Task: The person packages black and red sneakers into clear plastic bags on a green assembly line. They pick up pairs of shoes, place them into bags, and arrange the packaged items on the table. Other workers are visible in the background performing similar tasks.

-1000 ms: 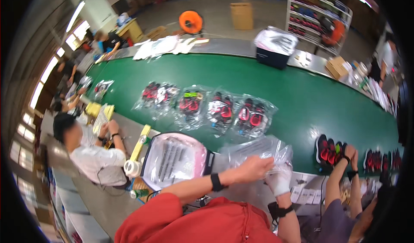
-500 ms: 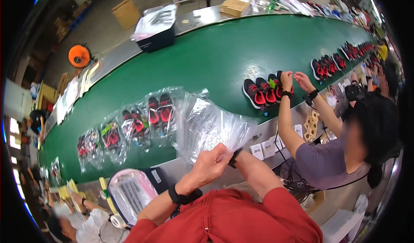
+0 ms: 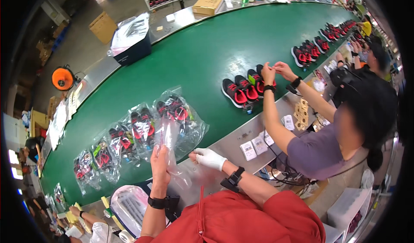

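Workshop floor with cardboard box [image 3: 103,27] and orange fan [image 3: 63,78], both beyond the far edge of a long green tabletop [image 3: 207,53], smooth, shiny, bowed by the lens. Above the tabletop's near edge, a clear plastic bag [image 3: 169,141]: thin, glossy, wrinkled, gathered into a narrow upright strip, reddish streak along one side, source unclear, with a loose see-through tail drooping low. Pinched between thumb and fingers of the bare left hand [image 3: 159,162]. Also above the tabletop's near edge, the white-gloved right hand [image 3: 210,158], fingers curled in toward the thumb; impossible to tell whether pinching any film.

On the tabletop's left part, bagged sneakers [image 3: 143,123] in a slanting row: black uppers, red laces and linings, some green tags, all under loose, crinkled, gleaming film. Farther right on the tabletop, unbagged sneakers [image 3: 244,90], likewise black and red, pale-edged soles, beside a co-worker's hands [image 3: 268,74]. At the tabletop's far edge, navy bin [image 3: 134,55] heaped with plastic film.
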Motion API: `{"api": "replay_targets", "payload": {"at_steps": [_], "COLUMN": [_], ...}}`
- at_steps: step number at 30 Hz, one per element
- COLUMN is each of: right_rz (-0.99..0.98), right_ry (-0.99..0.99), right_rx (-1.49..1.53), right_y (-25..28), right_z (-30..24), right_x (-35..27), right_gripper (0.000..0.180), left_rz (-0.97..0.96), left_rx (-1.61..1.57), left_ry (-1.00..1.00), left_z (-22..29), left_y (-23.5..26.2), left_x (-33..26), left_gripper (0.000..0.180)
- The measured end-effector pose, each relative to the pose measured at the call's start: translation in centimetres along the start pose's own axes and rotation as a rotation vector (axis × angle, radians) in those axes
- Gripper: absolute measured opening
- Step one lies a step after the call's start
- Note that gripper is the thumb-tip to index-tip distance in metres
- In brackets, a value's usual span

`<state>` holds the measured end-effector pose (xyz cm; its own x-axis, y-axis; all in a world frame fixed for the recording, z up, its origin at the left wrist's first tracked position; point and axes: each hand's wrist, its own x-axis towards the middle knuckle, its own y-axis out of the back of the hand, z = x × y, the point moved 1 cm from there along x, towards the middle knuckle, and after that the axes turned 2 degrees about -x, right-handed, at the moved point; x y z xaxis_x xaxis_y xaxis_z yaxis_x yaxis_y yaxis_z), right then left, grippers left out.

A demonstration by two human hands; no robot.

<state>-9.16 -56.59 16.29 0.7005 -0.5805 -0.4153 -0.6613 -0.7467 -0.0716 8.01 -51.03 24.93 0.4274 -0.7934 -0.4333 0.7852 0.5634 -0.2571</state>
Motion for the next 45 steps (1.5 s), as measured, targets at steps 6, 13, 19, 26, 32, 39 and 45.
{"api": "replay_targets", "payload": {"at_steps": [6, 13, 19, 26, 32, 39, 45], "right_rz": [-0.01, 0.755, 0.674, 0.331, 0.364, 0.26, 0.14], "right_ry": [0.171, 0.381, 0.797, 0.406, 0.251, 0.199, 0.672], "right_rx": [0.051, -0.812, -1.006, -0.75, -0.77, -0.876, -0.525], "right_y": [-0.3, 2.9, -0.9, 1.2, 4.3, 1.0, 1.7], "right_z": [-7.8, -5.1, -9.2, 0.8, 2.8, 5.9, -8.5], "right_x": [-3.8, -5.8, -7.7, -0.7, 0.2, 4.3, -4.3], "right_gripper": [0.028, 0.016, 0.027, 0.019, 0.022, 0.027, 0.023], "left_rz": [-0.064, 0.127, -0.012, -0.749, -0.618, -0.093, -0.066], "left_rx": [-0.024, 0.014, -0.004, 0.757, 0.841, 0.643, 0.557], "left_ry": [-0.097, -0.541, -0.483, -0.46, -0.389, -0.696, -0.653], "left_z": [-0.4, 1.9, 0.9, -0.4, 0.3, 1.4, 4.2], "left_y": [-3.2, -1.0, -3.6, -8.8, -4.8, -4.1, -6.3], "left_x": [-0.7, -0.6, -2.9, -11.0, -10.2, -2.1, 1.2], "left_gripper": [0.015, 0.011, 0.011, 0.017, 0.018, 0.017, 0.017]}}
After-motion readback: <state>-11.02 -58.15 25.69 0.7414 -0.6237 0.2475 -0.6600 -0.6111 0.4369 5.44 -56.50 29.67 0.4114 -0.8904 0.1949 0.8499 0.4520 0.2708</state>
